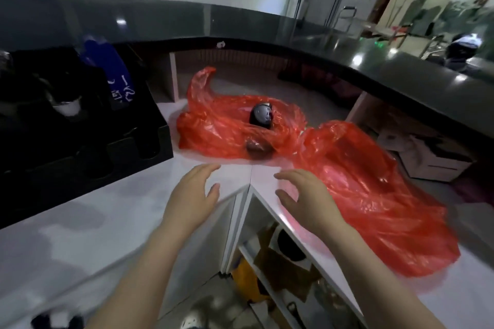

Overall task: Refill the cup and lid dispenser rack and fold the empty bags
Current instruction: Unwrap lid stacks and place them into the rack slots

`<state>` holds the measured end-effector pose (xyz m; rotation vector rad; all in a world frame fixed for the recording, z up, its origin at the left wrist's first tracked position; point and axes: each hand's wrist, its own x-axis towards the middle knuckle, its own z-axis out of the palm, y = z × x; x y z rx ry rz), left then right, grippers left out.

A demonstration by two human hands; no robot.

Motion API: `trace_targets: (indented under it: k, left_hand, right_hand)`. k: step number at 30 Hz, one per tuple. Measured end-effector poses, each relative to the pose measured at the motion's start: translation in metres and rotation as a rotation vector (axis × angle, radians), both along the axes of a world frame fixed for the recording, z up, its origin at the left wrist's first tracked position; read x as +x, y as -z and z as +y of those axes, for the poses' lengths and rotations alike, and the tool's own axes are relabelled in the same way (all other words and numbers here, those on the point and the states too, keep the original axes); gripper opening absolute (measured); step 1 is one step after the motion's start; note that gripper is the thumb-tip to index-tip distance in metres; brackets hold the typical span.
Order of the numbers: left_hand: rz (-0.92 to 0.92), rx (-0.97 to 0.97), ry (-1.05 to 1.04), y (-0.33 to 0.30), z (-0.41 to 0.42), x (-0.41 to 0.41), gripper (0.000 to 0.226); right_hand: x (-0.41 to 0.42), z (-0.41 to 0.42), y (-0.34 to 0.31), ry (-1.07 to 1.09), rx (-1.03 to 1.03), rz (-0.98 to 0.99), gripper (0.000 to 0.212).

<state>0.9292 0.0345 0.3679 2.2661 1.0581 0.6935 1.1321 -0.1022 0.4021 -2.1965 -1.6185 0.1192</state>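
While spread across the corner, white worktop (112, 222) carrying everything, split by a seam running toward the near edge. Behind and above it, dark raised counter (387, 67) curving round the back and right. At far left on the worktop, black dispenser rack (88, 141), round openings along its front, contents too dark to tell. On the right half, large red bag (374, 195) lying crumpled and mostly flat, reaching from mid-worktop to the right edge. Just beside it to the left, touching at the middle, second red bag (222, 125), bunched, one corner standing up at the back. Sitting in that bag's folds, dark rounded object (260, 115) with a pale face; nearer, brownish lump (259, 148) under the red film, kind unclear. Under the worktop, open shelves (280, 262) with blurred clutter. Near centre, left hand (192, 195) raised above the worktop, fingers relaxed and released, grasping nothing. Beside it, right hand (302, 195) likewise, fingers loosely curved, grasping nothing, hanging at the near edge of the large red bag, contact not clear.
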Motion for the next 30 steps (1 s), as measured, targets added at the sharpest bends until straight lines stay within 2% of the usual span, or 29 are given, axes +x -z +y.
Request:
trace_targets:
  k: [8, 13, 15, 18, 20, 25, 30]
  left_hand:
    - [-0.113, 0.054, 0.058, -0.022, 0.093, 0.07, 0.033]
    - [-0.043, 0.11, 0.145, -0.034, 0.128, 0.115, 0.037]
    - [-0.016, 0.097, 0.146, -0.035, 0.139, 0.133, 0.04]
    - [0.108, 0.049, 0.177, -0.03, 0.155, 0.158, 0.04]
    - [0.24, 0.016, 0.173, -0.021, 0.163, 0.17, 0.033]
    - [0.369, -0.109, 0.054, 0.001, 0.167, 0.185, 0.025]
    - [0.565, -0.259, 0.085, 0.021, 0.161, 0.197, 0.044]
  right_hand:
    - [0.043, 0.082, 0.006, 0.085, 0.031, 0.115, 0.034]
    - [0.077, 0.132, 0.001, 0.101, 0.085, 0.107, 0.035]
    - [0.089, 0.152, -0.001, 0.081, 0.029, 0.086, 0.038]
    - [0.103, 0.169, 0.006, -0.027, -0.198, 0.006, 0.049]
    - [0.111, 0.172, 0.013, -0.059, -0.304, -0.036, 0.053]
    - [0.124, 0.17, 0.027, 0.012, -0.203, -0.066, 0.029]
    - [0.13, 0.166, 0.038, 0.051, -0.214, -0.009, 0.034]
